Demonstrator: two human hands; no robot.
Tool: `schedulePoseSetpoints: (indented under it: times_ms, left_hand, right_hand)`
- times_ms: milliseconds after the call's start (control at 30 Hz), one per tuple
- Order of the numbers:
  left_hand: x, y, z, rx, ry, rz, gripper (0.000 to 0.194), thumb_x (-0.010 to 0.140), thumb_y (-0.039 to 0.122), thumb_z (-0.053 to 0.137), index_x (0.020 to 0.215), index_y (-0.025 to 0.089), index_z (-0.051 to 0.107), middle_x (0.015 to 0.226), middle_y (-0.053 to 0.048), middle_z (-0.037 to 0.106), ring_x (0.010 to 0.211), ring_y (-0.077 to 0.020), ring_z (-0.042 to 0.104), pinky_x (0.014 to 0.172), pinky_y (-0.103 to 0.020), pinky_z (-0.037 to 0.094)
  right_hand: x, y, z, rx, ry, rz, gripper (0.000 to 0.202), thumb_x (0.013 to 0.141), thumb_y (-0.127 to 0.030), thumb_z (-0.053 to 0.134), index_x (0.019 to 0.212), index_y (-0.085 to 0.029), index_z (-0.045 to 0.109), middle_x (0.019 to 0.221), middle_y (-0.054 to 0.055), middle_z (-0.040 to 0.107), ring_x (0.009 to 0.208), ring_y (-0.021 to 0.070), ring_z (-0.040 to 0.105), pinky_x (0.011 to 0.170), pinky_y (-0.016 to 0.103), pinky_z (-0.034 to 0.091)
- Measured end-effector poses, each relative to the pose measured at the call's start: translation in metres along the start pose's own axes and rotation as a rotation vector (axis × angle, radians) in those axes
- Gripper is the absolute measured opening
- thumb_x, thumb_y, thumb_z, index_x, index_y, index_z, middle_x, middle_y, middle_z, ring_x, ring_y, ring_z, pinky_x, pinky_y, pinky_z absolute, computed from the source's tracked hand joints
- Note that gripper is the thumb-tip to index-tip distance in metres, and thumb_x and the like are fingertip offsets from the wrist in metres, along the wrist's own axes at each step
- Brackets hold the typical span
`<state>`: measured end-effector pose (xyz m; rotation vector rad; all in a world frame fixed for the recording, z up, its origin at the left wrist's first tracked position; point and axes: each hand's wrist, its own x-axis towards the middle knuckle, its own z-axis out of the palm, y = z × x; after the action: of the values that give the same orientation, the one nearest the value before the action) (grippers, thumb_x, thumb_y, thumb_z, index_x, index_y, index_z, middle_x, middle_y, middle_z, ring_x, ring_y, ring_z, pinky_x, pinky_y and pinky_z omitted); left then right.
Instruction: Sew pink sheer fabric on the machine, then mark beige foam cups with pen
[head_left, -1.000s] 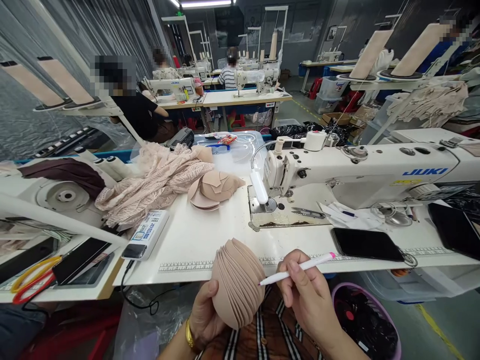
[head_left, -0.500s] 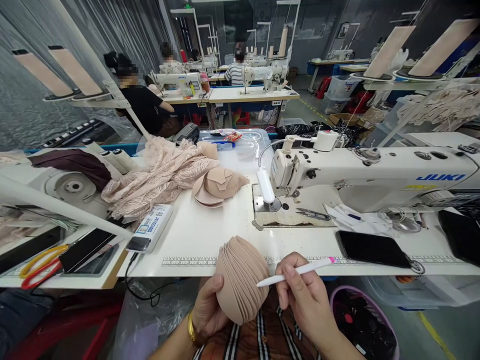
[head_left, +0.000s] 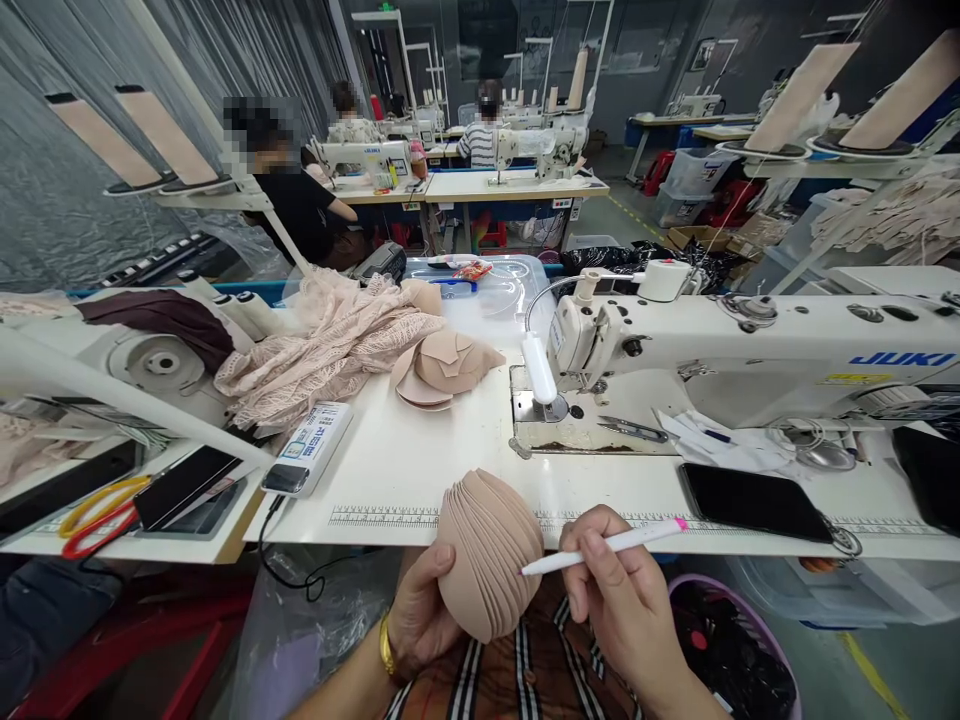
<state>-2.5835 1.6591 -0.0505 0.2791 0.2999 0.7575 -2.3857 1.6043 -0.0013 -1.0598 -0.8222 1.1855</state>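
Note:
A fanned stack of beige, oval fabric pieces (head_left: pixel 487 560) is gripped by my left hand (head_left: pixel 424 605), its thumb pressed on the front layer and its fingers behind. My right hand (head_left: pixel 619 585) pinches a white marker pen (head_left: pixel 622 541) with a pink end. The pen's tip meets or nearly meets the edges of the layers on their right side; I cannot tell whether it touches. Both hands are at the front edge of the white sewing table (head_left: pixel 405 470). Farther back lies a loose pile of similar beige pieces (head_left: pixel 446 368).
A white sewing machine (head_left: pixel 720 345) stands on the right, with thread snips (head_left: pixel 634 429) and a black phone (head_left: pixel 757 500) before it. Lace fabric (head_left: pixel 330 345) is heaped at the left, near a white power bank (head_left: pixel 309 450). Scissors (head_left: pixel 101 515) lie far left.
The view has shifted slightly, so most things sit a little farther right. My left hand keeps hold of the fabric stack, and the pen stays beside the layer edges, with its tip now looking darker.

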Motion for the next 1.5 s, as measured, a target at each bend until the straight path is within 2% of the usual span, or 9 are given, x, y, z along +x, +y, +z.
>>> schedulePoseSetpoints:
  times_ms: [300, 467, 667, 833, 967, 1100, 1233, 1400, 1500]
  left_hand:
    - [0.001, -0.002, 0.003, 0.026, 0.034, 0.016, 0.086, 0.085, 0.033, 0.084, 0.160, 0.019, 0.044, 0.121, -0.012, 0.080, 0.123, -0.0334, 0.070, 0.122, -0.047, 0.041]
    - [0.000, -0.003, 0.003, 0.016, 0.043, 0.013, 0.088, 0.085, 0.034, 0.084, 0.162, 0.021, 0.042, 0.127, -0.013, 0.078, 0.124, -0.0342, 0.070, 0.122, -0.049, 0.041]
    - [0.000, -0.004, 0.004, 0.013, 0.063, 0.020, 0.088, 0.084, 0.033, 0.085, 0.160, 0.019, 0.044, 0.128, -0.014, 0.077, 0.124, -0.0326, 0.070, 0.118, -0.046, 0.045]
    - [-0.001, -0.003, 0.001, 0.007, 0.086, 0.034, 0.085, 0.085, 0.032, 0.083, 0.160, 0.019, 0.045, 0.140, -0.015, 0.071, 0.133, -0.0354, 0.064, 0.121, -0.051, 0.042]
    - [-0.001, -0.003, 0.001, -0.001, 0.073, 0.017, 0.078, 0.085, 0.033, 0.083, 0.155, 0.017, 0.052, 0.136, -0.015, 0.073, 0.129, -0.0341, 0.067, 0.120, -0.049, 0.044]
    - [-0.001, -0.003, 0.002, -0.009, 0.068, 0.023, 0.086, 0.085, 0.033, 0.084, 0.160, 0.021, 0.045, 0.123, -0.011, 0.079, 0.124, -0.0323, 0.070, 0.122, -0.047, 0.040]
    - [-0.001, -0.003, 0.004, -0.014, 0.067, 0.031, 0.088, 0.085, 0.033, 0.084, 0.162, 0.022, 0.041, 0.129, -0.012, 0.077, 0.127, -0.0328, 0.068, 0.122, -0.048, 0.041]
    - [-0.001, -0.004, 0.005, -0.028, 0.061, 0.027, 0.079, 0.086, 0.033, 0.083, 0.157, 0.019, 0.050, 0.136, -0.015, 0.073, 0.127, -0.0346, 0.067, 0.116, -0.052, 0.048]
    - [-0.001, -0.004, 0.004, -0.057, 0.064, 0.023, 0.065, 0.087, 0.031, 0.083, 0.147, 0.018, 0.062, 0.130, -0.013, 0.077, 0.123, -0.0314, 0.070, 0.115, -0.048, 0.050]
  right_hand:
    - [-0.003, 0.005, 0.000, 0.013, -0.062, 0.020, 0.039, 0.107, -0.055, 0.056, 0.087, -0.022, 0.061, 0.050, -0.005, 0.056, 0.047, 0.0126, 0.043, 0.057, 0.029, 0.035]
    - [-0.001, 0.003, 0.001, -0.025, -0.033, 0.022, 0.040, 0.106, -0.056, 0.056, 0.087, -0.022, 0.061, 0.051, -0.004, 0.057, 0.049, 0.0135, 0.044, 0.057, 0.029, 0.034]
    - [-0.003, 0.003, 0.003, 0.030, -0.096, 0.045, 0.039, 0.106, -0.056, 0.056, 0.089, -0.022, 0.062, 0.052, -0.004, 0.058, 0.048, 0.0135, 0.045, 0.056, 0.029, 0.033]
    - [-0.004, 0.003, -0.001, 0.002, -0.014, 0.036, 0.039, 0.105, -0.056, 0.059, 0.087, -0.021, 0.063, 0.052, -0.004, 0.057, 0.049, 0.0130, 0.045, 0.057, 0.029, 0.033]
    - [-0.005, 0.006, -0.003, -0.007, -0.048, 0.035, 0.040, 0.105, -0.056, 0.059, 0.087, -0.021, 0.063, 0.051, -0.004, 0.057, 0.048, 0.0127, 0.045, 0.056, 0.029, 0.033]
    - [-0.006, 0.006, -0.003, -0.006, -0.073, 0.031, 0.040, 0.106, -0.056, 0.057, 0.088, -0.021, 0.063, 0.051, -0.004, 0.057, 0.048, 0.0125, 0.044, 0.055, 0.029, 0.032]
    - [-0.006, 0.005, -0.002, -0.002, -0.014, 0.047, 0.040, 0.105, -0.057, 0.059, 0.087, -0.021, 0.062, 0.051, -0.005, 0.055, 0.049, 0.0120, 0.043, 0.057, 0.029, 0.032]
    - [-0.008, 0.011, -0.005, -0.004, -0.071, 0.024, 0.037, 0.108, -0.052, 0.056, 0.088, -0.021, 0.062, 0.051, -0.006, 0.056, 0.049, 0.0115, 0.041, 0.056, 0.028, 0.031]
    - [-0.008, 0.014, -0.006, 0.003, -0.077, -0.004, 0.035, 0.110, -0.049, 0.054, 0.090, -0.021, 0.061, 0.052, -0.006, 0.057, 0.049, 0.0112, 0.041, 0.056, 0.027, 0.032]
